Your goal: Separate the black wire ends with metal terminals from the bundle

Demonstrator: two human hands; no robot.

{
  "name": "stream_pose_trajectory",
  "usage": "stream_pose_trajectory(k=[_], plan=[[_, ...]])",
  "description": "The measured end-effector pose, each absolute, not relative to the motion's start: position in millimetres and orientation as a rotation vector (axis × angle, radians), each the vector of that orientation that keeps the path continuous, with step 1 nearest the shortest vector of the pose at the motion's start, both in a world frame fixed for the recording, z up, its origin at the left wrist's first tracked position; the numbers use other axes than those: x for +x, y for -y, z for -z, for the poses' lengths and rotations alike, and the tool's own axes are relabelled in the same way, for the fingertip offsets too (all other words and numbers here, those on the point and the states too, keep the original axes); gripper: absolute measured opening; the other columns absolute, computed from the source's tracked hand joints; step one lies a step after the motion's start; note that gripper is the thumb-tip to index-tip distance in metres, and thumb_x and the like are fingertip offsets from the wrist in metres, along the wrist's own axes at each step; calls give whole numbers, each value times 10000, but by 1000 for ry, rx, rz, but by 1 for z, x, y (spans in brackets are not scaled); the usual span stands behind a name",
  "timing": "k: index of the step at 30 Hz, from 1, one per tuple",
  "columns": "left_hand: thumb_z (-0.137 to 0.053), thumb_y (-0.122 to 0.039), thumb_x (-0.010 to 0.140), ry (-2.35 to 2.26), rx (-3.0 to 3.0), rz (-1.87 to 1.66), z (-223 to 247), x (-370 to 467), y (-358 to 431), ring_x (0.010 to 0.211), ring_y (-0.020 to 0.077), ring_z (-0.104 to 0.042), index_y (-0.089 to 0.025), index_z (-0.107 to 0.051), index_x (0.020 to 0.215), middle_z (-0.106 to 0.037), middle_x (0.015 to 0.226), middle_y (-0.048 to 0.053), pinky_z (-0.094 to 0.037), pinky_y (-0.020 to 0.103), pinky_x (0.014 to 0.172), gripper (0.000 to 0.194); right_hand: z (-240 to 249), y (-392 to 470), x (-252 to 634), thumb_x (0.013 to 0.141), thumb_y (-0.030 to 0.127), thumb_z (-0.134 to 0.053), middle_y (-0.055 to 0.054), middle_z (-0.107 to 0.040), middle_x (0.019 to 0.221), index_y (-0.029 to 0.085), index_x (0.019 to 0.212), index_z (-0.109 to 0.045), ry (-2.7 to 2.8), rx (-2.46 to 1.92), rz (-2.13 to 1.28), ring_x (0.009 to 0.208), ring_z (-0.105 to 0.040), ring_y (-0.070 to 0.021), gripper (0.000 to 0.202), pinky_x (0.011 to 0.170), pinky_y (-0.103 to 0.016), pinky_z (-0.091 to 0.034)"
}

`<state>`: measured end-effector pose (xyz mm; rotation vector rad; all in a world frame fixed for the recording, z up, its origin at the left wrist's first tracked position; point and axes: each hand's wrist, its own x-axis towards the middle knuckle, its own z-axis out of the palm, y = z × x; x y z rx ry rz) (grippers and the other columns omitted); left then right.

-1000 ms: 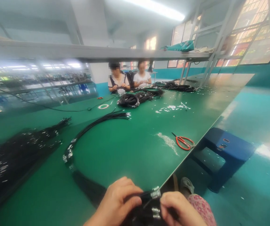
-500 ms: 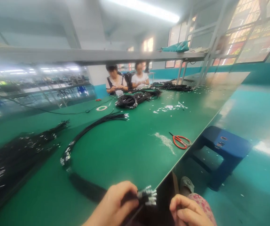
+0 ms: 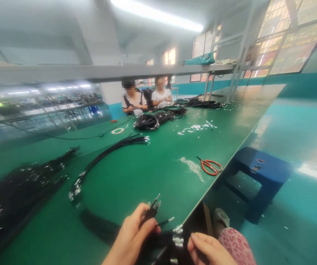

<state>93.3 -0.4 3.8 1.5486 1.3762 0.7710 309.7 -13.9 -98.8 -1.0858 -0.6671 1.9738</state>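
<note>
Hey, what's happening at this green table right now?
A person seated at the near edge of the green table is handling black cables. The left hand grips a small bunch of cables with the stripped ends sticking up; the right hand rests beside more cable ends. Other cable bundles and red scissors lie on the table. Two co-workers sit at the far end.

bright ceiling strip, window glare | edges warped | left side perhaps motion-blurred

Table point(image 3: 153, 173): cable heap point(image 3: 14, 195) lower left; curved cable bundle point(image 3: 103, 156) centre; scissors point(image 3: 211, 166) right edge; stool point(image 3: 260, 171) beyond, right.
</note>
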Motion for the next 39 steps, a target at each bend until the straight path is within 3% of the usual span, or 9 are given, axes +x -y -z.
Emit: stream_pose_trajectory(k=[3, 9, 11, 18, 23, 28, 31, 35, 39], plan=[[-527, -359, 895, -1319, 1476, -803, 0, 91, -1, 736, 163, -602, -182, -537, 822, -682, 728, -13, -409, 246, 698, 191, 94, 12, 319, 559, 573, -758, 31, -524, 518, 157, 601, -681, 613, -1139, -1915, 434, -373, -40, 425, 422, -162, -239], [-532, -367, 896, -1295, 1435, -787, 2, 90, -2, 720, 158, -591, -177, -542, 830, -687, 713, -1, -399, 237, 673, 202, 63, 4, 307, 640, 462, -754, 97, -388, 443, 170, 699, -653, 852, -1207, -1792, 383, -226, -38, 314, 417, -222, -151], [-524, -364, 896, -1308, 1456, -799, 2, 91, -2, 697, 160, -584, -172, -545, 830, -672, 691, -2, -403, 241, 662, 204, 56, 1, 300, 626, 456, -748, 81, -424, 464, 160, 723, -660, 979, -1267, -1717, 404, -282, -57, 324, 428, -234, -163], [-507, -384, 902, -1327, 1468, -803, 8, 89, -3, 704, 166, -615, -181, -525, 853, -643, 716, -7, -447, 253, 680, 209, 47, 8, 294, 551, 200, -673, 49, -497, 611, 160, 804, -710, 1200, -1426, -1521, 610, -480, -140, 258, 615, -280, -372], [-557, -400, 866, -1332, 1416, -862, 5, 91, -2, 677, 165, -622, -182, -546, 817, -652, 688, -9, -453, 241, 659, 224, 51, 4, 295, 585, 287, -703, 38, -512, 596, 154, 766, -698, 1122, -1400, -1600, 554, -471, -119, 225, 513, -246, -335], [-599, -413, 834, -1295, 1357, -895, 3, 92, -3, 675, 166, -634, -186, -550, 788, -640, 686, -16, -467, 243, 661, 236, 57, -7, 297, 710, 511, -616, 131, -272, 394, 151, 714, -626, 1003, -1297, -1761, 345, -166, -34, 359, 364, -221, -75], [-611, -425, 824, -1265, 1319, -899, 5, 91, -3, 688, 171, -638, -188, -552, 800, -629, 701, -18, -475, 251, 666, 245, 60, -8, 298, 670, 534, -658, 141, -264, 374, 154, 717, -607, 1014, -1305, -1730, 329, -170, -28, 387, 353, -221, -65], [-640, -425, 804, -1232, 1266, -915, 6, 91, -3, 683, 165, -627, -182, -569, 785, -628, 694, -16, -469, 248, 668, 254, 60, -6, 297, 625, 533, -698, 103, -377, 456, 129, 769, -630, 1044, -1314, -1675, 352, -225, -26, 435, 358, -224, -89], [-666, -406, 788, -1187, 1184, -918, 4, 91, -4, 686, 158, -616, -167, -585, 739, -616, 693, -16, -465, 245, 673, 256, 46, -12, 298, 690, 481, -658, 113, -277, 460, 128, 774, -650, 1087, -1347, -1610, 400, -190, -48, 363, 391, -238, -79]])
